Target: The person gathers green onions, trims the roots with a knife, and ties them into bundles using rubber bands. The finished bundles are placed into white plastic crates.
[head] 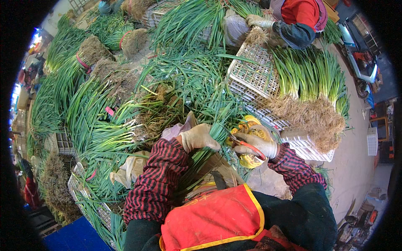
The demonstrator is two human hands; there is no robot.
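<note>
My left hand (200, 138), in a pale work glove, is closed around a bundle of long green leaves (220, 131) of an onion-like vegetable. More leaves come out below it towards my lap. My right hand (256, 145), also gloved, holds scissors with red handles (252, 148); their blades point up and left, beside the leaves. Just behind the right hand stands a yellow container (249, 120) with yellow bands or ties in it. Cut-looking leaves (194, 75) are heaped in front of me. Left of my left hand lie green stalks with white ends (116, 133).
Bundles with roots (314, 116) rest on white plastic crates (307, 147) at the right. A slatted crate (254, 72) stands ahead. A gloved co-worker (298, 22) is at the top. Tied bundles (94, 51) fill the left, above a blue panel (75, 235).
</note>
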